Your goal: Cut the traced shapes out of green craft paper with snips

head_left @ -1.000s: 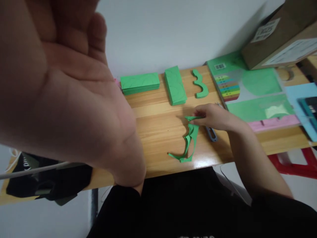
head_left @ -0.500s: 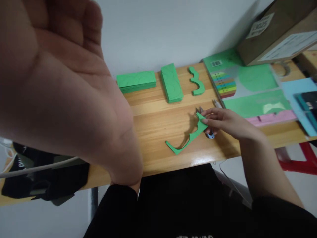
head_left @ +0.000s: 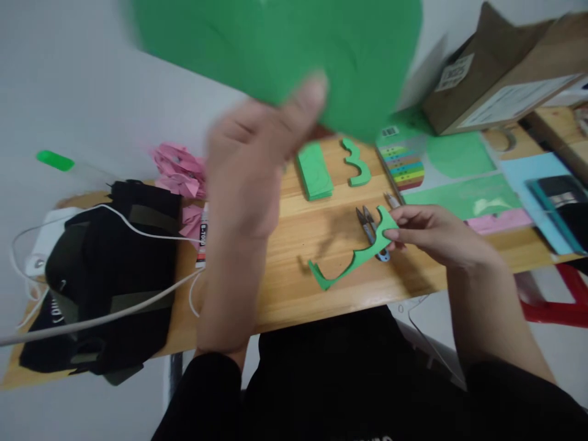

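My left hand (head_left: 257, 153), smeared by motion, is raised and pinches the lower edge of a large green sheet (head_left: 275, 49) close to the camera. My right hand (head_left: 427, 236) is closed on a thin, curved green paper offcut (head_left: 362, 252), thumb on top, held just over the table. Under that strip, a pair of thread snips (head_left: 366, 223) with a blue handle lies on the wood. Farther back are a stack of green paper strips (head_left: 315, 174) and a wavy green cut-out (head_left: 361, 174). The sheet and left hand hide part of the table's back.
On the wooden table (head_left: 294, 300), a black bag (head_left: 124, 269), white cables, crumpled pink paper (head_left: 179, 171) and a glue tube (head_left: 202, 236) lie to the left. Rightward are a green-covered pad (head_left: 463, 190), a pen (head_left: 392, 200), a cardboard box (head_left: 505, 79) and a tape roll (head_left: 505, 139).
My left hand has moved away from the camera and now holds the green sheet. In my right hand the offcut has shifted slightly right; the snips now lie on the table.
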`<state>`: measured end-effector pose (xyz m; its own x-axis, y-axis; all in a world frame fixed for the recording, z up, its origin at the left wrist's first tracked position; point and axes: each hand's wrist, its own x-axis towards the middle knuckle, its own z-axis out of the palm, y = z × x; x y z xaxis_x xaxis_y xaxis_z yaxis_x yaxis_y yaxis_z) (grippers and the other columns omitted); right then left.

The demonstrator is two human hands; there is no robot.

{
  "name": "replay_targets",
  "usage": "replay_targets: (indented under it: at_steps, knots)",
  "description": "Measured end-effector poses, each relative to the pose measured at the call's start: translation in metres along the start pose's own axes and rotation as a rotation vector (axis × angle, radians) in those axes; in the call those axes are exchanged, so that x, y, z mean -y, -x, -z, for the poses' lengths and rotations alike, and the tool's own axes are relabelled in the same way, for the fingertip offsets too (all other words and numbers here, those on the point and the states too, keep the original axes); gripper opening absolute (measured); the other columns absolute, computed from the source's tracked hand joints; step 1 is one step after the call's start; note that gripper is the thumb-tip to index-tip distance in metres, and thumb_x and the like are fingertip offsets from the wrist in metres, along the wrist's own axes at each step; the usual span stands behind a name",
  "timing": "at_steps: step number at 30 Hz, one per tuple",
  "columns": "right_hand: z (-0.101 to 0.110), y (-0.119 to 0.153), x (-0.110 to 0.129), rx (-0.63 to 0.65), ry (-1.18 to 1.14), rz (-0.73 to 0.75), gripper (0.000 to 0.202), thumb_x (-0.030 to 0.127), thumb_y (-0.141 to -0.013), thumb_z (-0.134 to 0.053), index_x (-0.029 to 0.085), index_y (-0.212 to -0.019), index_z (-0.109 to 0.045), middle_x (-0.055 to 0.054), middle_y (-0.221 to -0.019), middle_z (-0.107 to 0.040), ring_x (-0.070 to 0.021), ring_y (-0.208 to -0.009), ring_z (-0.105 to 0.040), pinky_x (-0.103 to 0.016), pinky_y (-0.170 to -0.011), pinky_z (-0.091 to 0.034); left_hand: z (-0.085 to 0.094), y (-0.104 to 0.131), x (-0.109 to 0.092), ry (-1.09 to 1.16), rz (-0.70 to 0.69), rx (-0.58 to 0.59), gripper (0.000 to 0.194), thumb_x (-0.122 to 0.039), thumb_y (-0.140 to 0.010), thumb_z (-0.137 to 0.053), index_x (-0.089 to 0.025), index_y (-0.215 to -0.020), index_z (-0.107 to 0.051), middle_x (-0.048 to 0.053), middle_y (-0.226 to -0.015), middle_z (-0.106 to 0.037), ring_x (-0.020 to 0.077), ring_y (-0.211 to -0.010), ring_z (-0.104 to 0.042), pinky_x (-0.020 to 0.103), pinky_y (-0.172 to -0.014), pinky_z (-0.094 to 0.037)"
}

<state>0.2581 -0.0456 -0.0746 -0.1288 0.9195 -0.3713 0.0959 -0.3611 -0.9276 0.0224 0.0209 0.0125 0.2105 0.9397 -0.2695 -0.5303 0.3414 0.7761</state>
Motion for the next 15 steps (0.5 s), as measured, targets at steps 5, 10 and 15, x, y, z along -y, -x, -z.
replay_targets:
  at_steps: [5,10,15]
  knots:
    - [-0.016,-0.008,0.006,0.041,-0.040,0.049,0.035,0.041,-0.056,-0.091,0.019,-0.073,-0.069,0.001,-0.054,-0.067,-0.0122,-0.043,-0.059,-0.024,-0.041,-0.046,0.027,-0.007,0.044,-0.200,0.139,0.253,0.033,-0.009,-0.067,-0.084,-0.014,-0.046,-0.058,-0.005,-0.050,-0.055,0.0068,-0.054,-0.057,0.022,-0.062,-0.049]
    - [-0.053,-0.024,0.000,-0.048,-0.017,0.141,0.038,0.046,-0.061,-0.087,0.020,-0.079,-0.068,0.002,-0.058,-0.065,-0.0144,-0.053,-0.062,-0.025,-0.047,-0.050,0.061,-0.001,0.075,-0.211,0.229,0.316,0.029,-0.030,-0.060,-0.091,-0.016,-0.051,-0.067,-0.002,-0.053,-0.062,0.0094,-0.054,-0.058,0.025,-0.059,-0.047]
    - [-0.059,-0.026,-0.007,-0.179,0.125,0.167,0.047,0.063,-0.087,-0.052,0.019,-0.092,-0.067,-0.008,-0.081,-0.075,-0.0183,-0.062,-0.070,-0.032,-0.056,-0.057,0.080,-0.002,0.077,-0.151,0.239,0.265,0.025,-0.031,-0.057,-0.093,-0.017,-0.062,-0.073,0.000,-0.061,-0.070,0.0123,-0.057,-0.064,0.027,-0.065,-0.054]
